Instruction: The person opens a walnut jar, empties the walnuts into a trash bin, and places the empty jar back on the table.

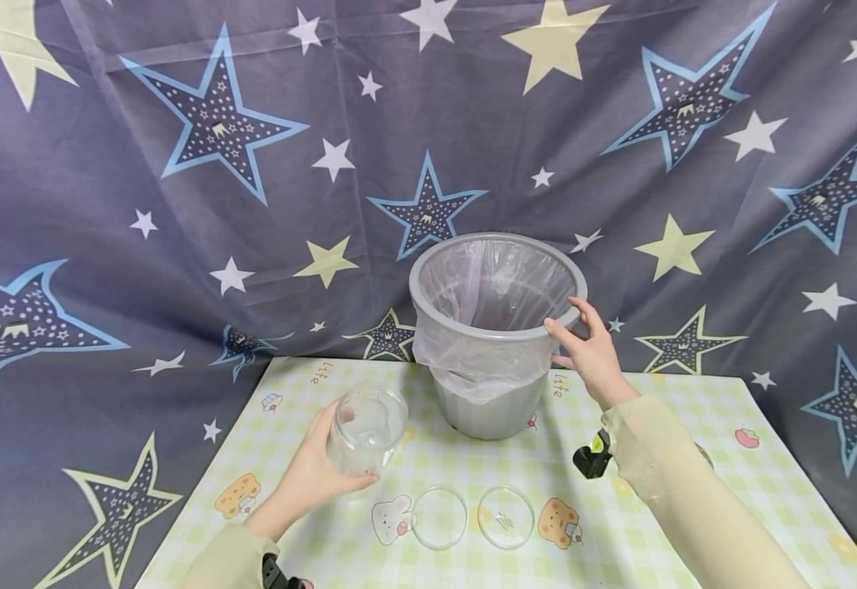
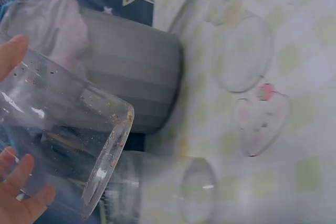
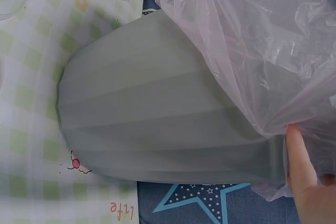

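My left hand (image 1: 317,466) grips a clear jar (image 1: 372,425), raised over the table to the left of the bin. In the left wrist view this jar (image 2: 68,108) is tilted, with small brown specks on its wall and near its base. A second clear jar (image 2: 173,187) stands on the table behind it. My right hand (image 1: 593,352) holds the right side of the grey bin's rim, thumb on top. The grey trash bin (image 1: 490,409) stands upright, lined with a thin translucent pinkish bag (image 1: 483,368) folded over the rim.
Two clear round lids, a left one (image 1: 439,517) and a right one (image 1: 506,517), lie flat near the front of the table. A green-checked cloth (image 1: 664,507) with cartoon prints covers the table (image 1: 251,442). Behind stands a dark star-patterned curtain (image 1: 369,123).
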{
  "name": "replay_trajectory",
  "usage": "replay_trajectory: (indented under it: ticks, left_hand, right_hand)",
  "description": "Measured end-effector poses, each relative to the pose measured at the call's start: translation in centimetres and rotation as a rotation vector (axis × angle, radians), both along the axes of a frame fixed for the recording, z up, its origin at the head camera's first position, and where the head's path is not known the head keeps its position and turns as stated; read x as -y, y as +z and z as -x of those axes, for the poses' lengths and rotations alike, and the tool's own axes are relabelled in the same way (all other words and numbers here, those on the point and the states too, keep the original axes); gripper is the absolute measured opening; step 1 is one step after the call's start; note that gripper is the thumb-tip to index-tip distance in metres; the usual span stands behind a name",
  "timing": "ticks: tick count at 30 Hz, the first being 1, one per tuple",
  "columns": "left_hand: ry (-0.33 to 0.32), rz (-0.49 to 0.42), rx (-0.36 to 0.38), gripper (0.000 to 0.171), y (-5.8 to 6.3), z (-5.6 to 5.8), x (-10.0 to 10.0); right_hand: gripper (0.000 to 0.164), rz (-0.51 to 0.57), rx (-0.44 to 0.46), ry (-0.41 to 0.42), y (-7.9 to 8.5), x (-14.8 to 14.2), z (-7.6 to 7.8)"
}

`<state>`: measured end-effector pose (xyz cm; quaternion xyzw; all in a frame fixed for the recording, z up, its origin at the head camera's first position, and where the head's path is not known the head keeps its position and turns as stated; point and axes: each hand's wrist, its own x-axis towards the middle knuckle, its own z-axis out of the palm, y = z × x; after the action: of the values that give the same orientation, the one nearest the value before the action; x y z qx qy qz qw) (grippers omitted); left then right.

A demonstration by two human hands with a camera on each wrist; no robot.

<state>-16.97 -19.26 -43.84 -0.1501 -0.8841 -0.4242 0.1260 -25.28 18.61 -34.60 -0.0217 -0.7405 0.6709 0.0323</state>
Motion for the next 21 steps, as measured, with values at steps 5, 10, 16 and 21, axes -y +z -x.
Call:
replay_trajectory:
  ticks: [5,10,16,21]
  left_hand:
    - [-0.009,0.007,0.056,0.113,-2.3,-1.0,0.0]
    - [-0.002,-0.001,0.100,0.114,-4.0,-1.4,0.2]
    - [-0.022,0.008,0.171,0.114,-5.5,-1.3,0.8]
    - [-0.037,-0.001,0.232,0.116,-6.6,-1.0,1.4]
  right_hand:
    - [0.074,0.001,-0.001,0.000,0.0,0.0,0.0]
    - [0.074,0.008,-0.003,0.000,0.0,-0.1,-0.1]
    - [0.074,0.008,-0.004,0.005,-0.1,-0.1,0.1]
    - [0.074,0.005,-0.010,0.006,-0.2,-0.1,0.1]
